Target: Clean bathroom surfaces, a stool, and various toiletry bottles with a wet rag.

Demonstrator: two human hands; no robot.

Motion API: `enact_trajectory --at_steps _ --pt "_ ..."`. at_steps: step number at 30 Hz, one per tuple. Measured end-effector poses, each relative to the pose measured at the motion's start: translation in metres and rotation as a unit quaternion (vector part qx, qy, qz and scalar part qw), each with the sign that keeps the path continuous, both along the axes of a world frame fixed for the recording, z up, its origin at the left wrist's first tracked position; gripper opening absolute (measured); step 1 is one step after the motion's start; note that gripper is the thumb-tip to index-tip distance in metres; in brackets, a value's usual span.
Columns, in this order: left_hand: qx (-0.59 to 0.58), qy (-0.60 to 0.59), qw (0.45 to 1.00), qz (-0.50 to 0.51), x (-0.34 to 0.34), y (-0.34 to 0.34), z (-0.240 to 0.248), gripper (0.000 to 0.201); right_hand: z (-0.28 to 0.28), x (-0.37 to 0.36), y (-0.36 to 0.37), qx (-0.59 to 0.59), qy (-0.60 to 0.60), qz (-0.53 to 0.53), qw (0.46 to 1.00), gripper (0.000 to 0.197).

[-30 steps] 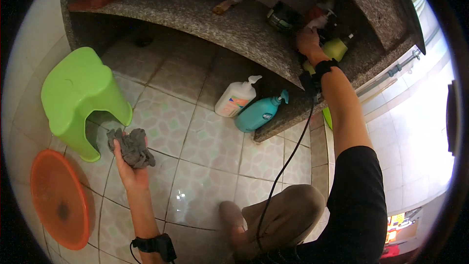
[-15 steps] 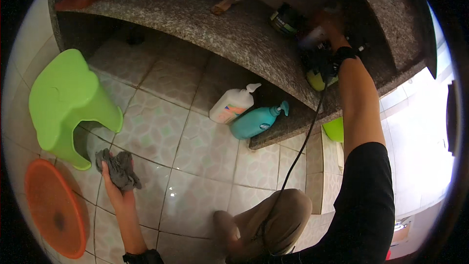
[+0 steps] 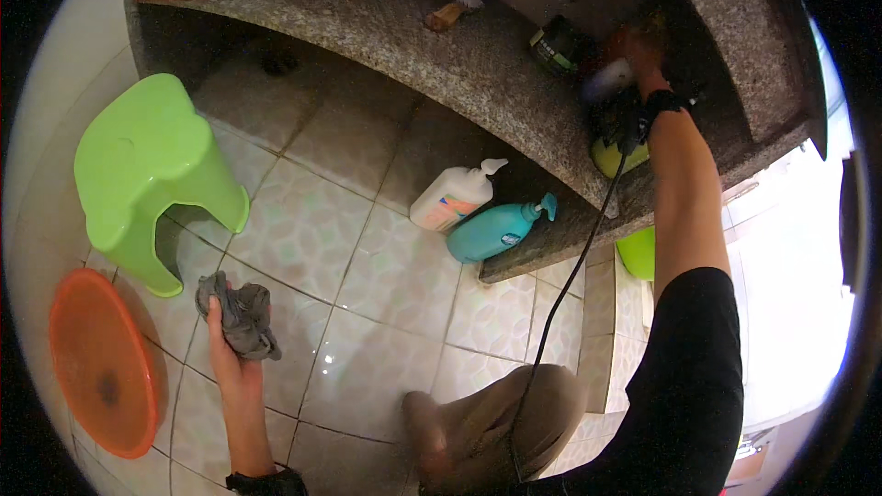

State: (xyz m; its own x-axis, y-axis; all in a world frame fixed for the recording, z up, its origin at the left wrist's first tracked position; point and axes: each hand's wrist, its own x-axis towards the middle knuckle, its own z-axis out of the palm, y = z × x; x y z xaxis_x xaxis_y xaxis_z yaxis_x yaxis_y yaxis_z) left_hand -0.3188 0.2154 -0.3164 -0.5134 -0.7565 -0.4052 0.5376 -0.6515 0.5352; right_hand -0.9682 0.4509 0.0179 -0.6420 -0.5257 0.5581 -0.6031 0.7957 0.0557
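A crumpled grey cloth (image 3: 246,320) is gripped in my left hand (image 3: 235,369), held above the tiled floor near a green stool. My right arm reaches up into the dark stone shelf (image 3: 386,46). There, my right hand (image 3: 646,53) is dim and smeared, so its fingers are hard to read. Beside it is a blurred whitish object (image 3: 608,81), and I cannot tell whether the hand grips it. A dark jar with a green label (image 3: 559,44) stands just left of that. Below my right wrist is a yellow-green container (image 3: 608,156), partly hidden.
A brush with a wooden handle (image 3: 450,13) lies on the shelf. Below stand a white pump bottle (image 3: 452,197) and a teal pump bottle (image 3: 494,231). The green stool (image 3: 138,165) and an orange basin (image 3: 101,349) are at left. A black cable (image 3: 560,312) hangs by my right arm.
The whole view has shifted slightly, so most things appear farther right. The cloth stays in my left hand, and my right hand remains inside the shelf beside the whitish object.
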Motion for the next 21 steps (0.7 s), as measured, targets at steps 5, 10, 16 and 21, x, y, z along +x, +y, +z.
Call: enact_trajectory --at_steps 5,10,16,21 --pt "-0.032 -0.015 0.999 0.005 0.014 0.003 0.015 0.045 -0.015 -0.006 0.013 -0.035 -0.031 0.043 0.998 0.032" --pt "-0.042 -0.018 0.999 0.009 0.012 0.006 0.016 0.043 -0.027 -0.002 0.018 -0.060 -0.032 0.035 0.997 0.033" --pt "-0.047 -0.017 0.998 -0.030 0.006 0.011 0.015 0.042 -0.037 0.007 0.008 -0.072 0.010 -0.001 0.997 0.035" --pt "-0.048 0.005 0.998 -0.031 -0.001 0.015 0.021 0.041 -0.047 0.050 -0.033 -0.075 0.105 -0.083 0.988 0.037"
